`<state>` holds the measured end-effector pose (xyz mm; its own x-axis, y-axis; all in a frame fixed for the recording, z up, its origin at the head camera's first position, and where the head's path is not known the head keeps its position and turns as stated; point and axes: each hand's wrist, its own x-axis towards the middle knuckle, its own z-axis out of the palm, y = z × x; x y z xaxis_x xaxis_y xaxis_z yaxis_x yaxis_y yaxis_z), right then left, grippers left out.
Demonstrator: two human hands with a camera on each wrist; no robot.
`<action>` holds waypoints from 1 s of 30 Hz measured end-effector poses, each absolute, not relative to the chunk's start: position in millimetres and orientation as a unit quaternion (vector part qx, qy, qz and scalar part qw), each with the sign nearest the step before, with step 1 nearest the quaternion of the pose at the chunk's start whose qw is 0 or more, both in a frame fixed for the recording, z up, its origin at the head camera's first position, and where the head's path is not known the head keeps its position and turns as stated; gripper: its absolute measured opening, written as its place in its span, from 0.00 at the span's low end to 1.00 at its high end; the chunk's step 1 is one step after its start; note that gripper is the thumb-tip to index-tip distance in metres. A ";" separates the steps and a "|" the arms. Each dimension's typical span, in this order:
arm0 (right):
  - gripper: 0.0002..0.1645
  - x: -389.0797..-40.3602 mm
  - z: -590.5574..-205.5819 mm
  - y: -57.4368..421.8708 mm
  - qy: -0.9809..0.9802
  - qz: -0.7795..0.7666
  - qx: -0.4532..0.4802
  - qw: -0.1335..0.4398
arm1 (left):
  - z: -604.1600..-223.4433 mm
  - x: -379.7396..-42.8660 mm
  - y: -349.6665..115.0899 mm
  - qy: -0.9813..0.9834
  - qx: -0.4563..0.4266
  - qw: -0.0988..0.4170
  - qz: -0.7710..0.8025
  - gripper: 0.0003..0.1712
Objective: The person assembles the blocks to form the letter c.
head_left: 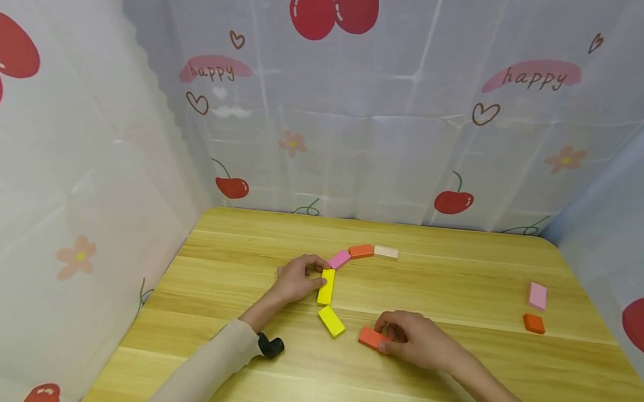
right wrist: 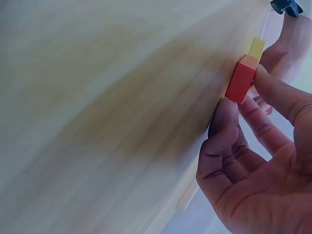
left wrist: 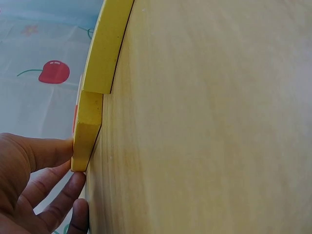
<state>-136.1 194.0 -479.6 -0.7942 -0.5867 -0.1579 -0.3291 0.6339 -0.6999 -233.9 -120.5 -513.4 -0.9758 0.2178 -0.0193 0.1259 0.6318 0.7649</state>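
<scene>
My left hand pinches a yellow block with thumb and fingers. In the left wrist view the thumb sits against the end of that yellow block. Just nearer to me lies a second yellow block, set at an angle. My right hand holds an orange-red block between thumb and fingers, low over the table, to the right of the second yellow block. Beyond the left hand a pink block, an orange block and a plain wood block continue the curved row.
At the right of the wooden table lie a light pink block and an orange block. A pale pink block shows partly behind the left hand. A cherry-print curtain borders the table's back.
</scene>
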 end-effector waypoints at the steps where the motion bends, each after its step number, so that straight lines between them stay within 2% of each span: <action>1: 0.13 -136.2 -479.7 193.2 0.883 -0.341 -0.260 0.190 | -513.3 -233.8 -120.4 0.901 0.095 0.055 0.419 0.13; 30: 0.12 -142.2 -479.7 174.9 0.874 -0.335 -0.291 0.198 | -514.3 -233.9 -120.7 0.901 0.096 0.055 0.420 0.12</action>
